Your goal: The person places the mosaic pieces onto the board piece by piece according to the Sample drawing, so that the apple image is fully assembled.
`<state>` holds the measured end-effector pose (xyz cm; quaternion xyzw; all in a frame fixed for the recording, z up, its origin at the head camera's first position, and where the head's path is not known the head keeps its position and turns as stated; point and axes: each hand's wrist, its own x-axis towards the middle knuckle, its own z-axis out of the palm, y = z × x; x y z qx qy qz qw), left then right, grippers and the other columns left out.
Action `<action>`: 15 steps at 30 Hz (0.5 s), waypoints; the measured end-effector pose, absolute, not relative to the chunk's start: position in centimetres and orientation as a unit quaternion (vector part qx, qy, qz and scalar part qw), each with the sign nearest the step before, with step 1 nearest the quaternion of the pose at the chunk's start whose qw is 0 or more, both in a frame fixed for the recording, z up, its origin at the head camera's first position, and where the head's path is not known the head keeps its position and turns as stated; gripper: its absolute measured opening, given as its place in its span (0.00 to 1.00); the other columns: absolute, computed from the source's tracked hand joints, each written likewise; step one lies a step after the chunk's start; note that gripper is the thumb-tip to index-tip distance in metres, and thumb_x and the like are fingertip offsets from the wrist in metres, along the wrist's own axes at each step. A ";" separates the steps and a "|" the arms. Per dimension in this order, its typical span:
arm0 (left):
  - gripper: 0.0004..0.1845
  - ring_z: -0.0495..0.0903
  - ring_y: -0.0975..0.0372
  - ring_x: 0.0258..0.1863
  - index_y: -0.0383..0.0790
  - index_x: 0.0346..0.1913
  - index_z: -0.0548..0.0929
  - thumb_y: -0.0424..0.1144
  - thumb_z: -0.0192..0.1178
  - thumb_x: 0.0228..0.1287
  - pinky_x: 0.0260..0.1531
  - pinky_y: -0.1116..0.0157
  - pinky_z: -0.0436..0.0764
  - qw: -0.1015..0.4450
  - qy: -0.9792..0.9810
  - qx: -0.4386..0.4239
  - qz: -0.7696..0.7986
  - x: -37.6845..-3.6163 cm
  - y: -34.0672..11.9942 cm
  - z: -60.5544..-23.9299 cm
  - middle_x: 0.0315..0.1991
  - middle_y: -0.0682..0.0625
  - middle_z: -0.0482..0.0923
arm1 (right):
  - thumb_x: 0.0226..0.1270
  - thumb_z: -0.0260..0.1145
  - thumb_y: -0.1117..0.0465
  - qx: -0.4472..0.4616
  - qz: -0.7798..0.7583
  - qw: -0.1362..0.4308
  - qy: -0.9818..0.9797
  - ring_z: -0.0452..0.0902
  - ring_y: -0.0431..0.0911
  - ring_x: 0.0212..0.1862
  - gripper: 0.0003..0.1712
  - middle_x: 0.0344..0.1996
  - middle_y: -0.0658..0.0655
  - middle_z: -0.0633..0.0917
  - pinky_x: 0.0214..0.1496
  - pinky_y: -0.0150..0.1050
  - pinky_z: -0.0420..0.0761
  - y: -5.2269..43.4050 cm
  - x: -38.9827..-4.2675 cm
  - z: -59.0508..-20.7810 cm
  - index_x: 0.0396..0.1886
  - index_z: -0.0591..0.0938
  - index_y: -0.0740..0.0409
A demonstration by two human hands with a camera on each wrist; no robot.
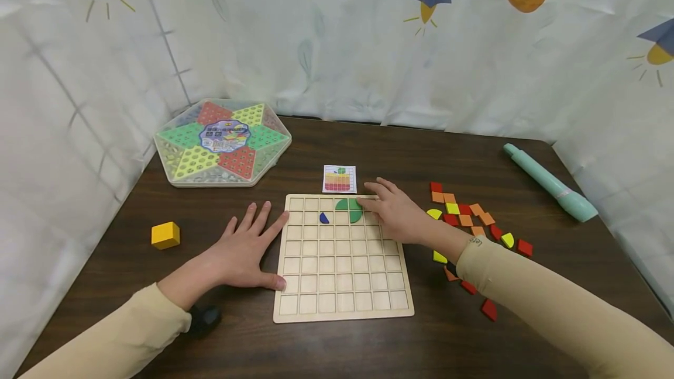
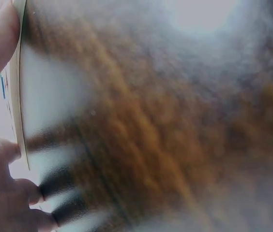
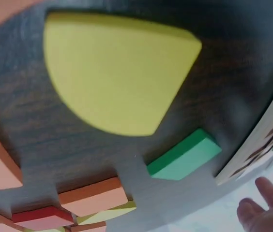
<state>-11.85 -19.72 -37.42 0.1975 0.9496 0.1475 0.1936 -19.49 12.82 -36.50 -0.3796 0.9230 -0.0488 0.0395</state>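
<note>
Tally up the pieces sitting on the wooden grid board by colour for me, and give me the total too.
Green quarter-circle pieces: 3
Blue piece: 1
Total on the wooden grid board: 4

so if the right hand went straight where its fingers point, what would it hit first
Probably the printed pattern card just beyond the wooden grid board, though depth is unclear and the right hand might pass over it.
</note>
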 end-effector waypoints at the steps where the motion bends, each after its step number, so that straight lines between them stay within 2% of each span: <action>1: 0.69 0.38 0.30 0.80 0.44 0.83 0.48 0.75 0.70 0.46 0.69 0.25 0.47 0.193 0.950 0.198 0.147 -11.8 -19.7 -37.5 0.82 0.29 0.38 | 0.73 0.61 0.71 -0.378 -0.052 0.043 0.923 0.62 0.69 0.75 0.25 0.71 0.70 0.72 0.76 0.62 0.65 12.8 -19.5 -36.5 0.68 0.80 0.59; 4: 0.69 0.38 0.30 0.80 0.44 0.83 0.48 0.75 0.70 0.46 0.69 0.25 0.47 0.195 0.949 0.197 0.148 -11.8 -19.7 -37.6 0.82 0.29 0.38 | 0.73 0.61 0.71 -0.361 -0.077 0.062 0.927 0.61 0.69 0.76 0.26 0.72 0.70 0.71 0.76 0.62 0.64 13.0 -19.5 -36.6 0.69 0.79 0.56; 7: 0.69 0.38 0.30 0.80 0.43 0.83 0.48 0.75 0.70 0.46 0.68 0.25 0.47 0.197 0.949 0.197 0.148 -11.7 -19.6 -37.6 0.82 0.29 0.38 | 0.74 0.60 0.70 -0.330 -0.136 0.079 0.931 0.66 0.66 0.73 0.26 0.71 0.68 0.73 0.73 0.61 0.69 13.6 -19.4 -36.5 0.70 0.78 0.57; 12: 0.69 0.38 0.30 0.80 0.44 0.84 0.48 0.75 0.70 0.46 0.69 0.25 0.47 0.195 0.949 0.199 0.146 -11.9 -19.6 -37.5 0.82 0.29 0.37 | 0.74 0.61 0.71 -0.296 -0.207 0.045 0.931 0.79 0.61 0.60 0.18 0.57 0.64 0.85 0.61 0.57 0.80 16.6 -19.0 -36.1 0.60 0.83 0.63; 15: 0.69 0.37 0.30 0.80 0.44 0.84 0.47 0.75 0.70 0.46 0.69 0.25 0.47 0.195 0.950 0.198 0.144 -11.9 -19.7 -37.4 0.82 0.29 0.37 | 0.72 0.64 0.71 -0.280 -0.208 0.043 0.936 0.82 0.59 0.55 0.14 0.51 0.62 0.87 0.55 0.54 0.83 18.8 -18.4 -35.9 0.54 0.86 0.64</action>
